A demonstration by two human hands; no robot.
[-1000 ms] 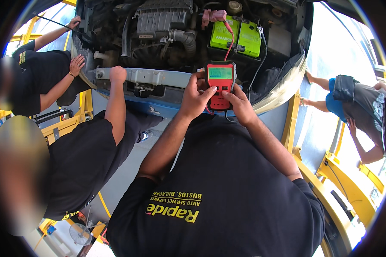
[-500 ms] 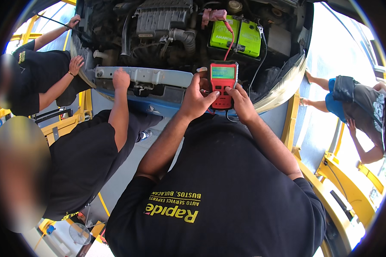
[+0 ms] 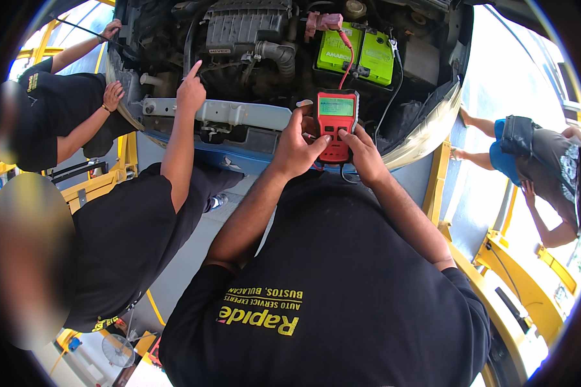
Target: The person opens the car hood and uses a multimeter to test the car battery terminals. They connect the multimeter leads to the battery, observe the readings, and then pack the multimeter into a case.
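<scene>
Between my two hands is a red and black handheld battery tester [image 3: 336,149] with a lit green screen. My left hand [image 3: 301,143] wraps its left side, the thumb on the keypad. Gripping the right side, my right hand [image 3: 364,155] also rests its thumb on the buttons. A red lead [image 3: 349,68] runs up from behind the tester to a red clamp [image 3: 323,24] by the bright green car battery [image 3: 357,55]. On the battery's right, a metal clamp [image 3: 392,44] joins a dark cable. Fingers behind the tester are partly hidden.
A co-worker's hand [image 3: 191,87] points toward the engine from the left, above the front crossmember [image 3: 245,115]. Another person's hand [image 3: 113,95] rests at the car's left edge. A third person stands at right by the yellow lift frame [image 3: 437,177]. An engine cover [image 3: 245,26] lies beyond.
The nearer co-worker's hand has risen from the crossmember and now points a finger toward the engine. The text on the tester's screen looks different. My hands stay almost still.
</scene>
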